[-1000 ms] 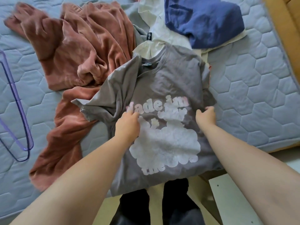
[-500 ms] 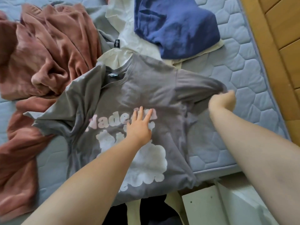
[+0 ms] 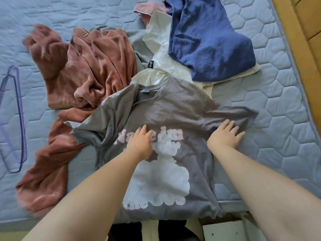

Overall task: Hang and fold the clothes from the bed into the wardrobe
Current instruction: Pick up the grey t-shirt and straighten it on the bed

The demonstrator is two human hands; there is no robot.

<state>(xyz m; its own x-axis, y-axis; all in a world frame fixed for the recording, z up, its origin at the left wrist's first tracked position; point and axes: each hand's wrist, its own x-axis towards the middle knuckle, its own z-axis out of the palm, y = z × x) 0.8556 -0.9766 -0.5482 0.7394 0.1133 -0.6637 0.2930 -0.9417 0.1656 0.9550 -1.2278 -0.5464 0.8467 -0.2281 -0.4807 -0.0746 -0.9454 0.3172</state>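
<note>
The grey T-shirt (image 3: 173, 108) lies print-up on the bed (image 3: 278, 136). Its collar points away from the person and its hem droops just over the mattress's near edge, so its long axis runs straight out from the body.

Both grips rest on it, flat and pinching nothing. The left grip (image 3: 140, 143) lies on the pink lettering at mid-chest with its fingers together. The right grip (image 3: 224, 136) has its fingers spread on the shirt's right side, just below the flat right sleeve (image 3: 243, 112).

The shirt's other sleeve (image 3: 97, 129) is bunched and twisted. It lies left of the left grip, which is plainly the nearer one to it. In my judgement the shirt is being smoothed for folding, and that crumpled sleeve needs drawing out flat before the sides can be turned in along the long axis.

Room is uneven:
- **Right of the shirt:** bare mattress for spreading.
- **Left of the shirt:** a rust-brown garment (image 3: 83, 70) touches and partly underlies the bunched sleeve and could drag along with it.
- **Beyond the collar:** a cream garment (image 3: 165, 66) touches the neckline, with a blue garment (image 3: 205, 40) heaped on it.
- **Far left:** a purple hanger (image 3: 15, 119) lies well apart from the shirt.
</note>
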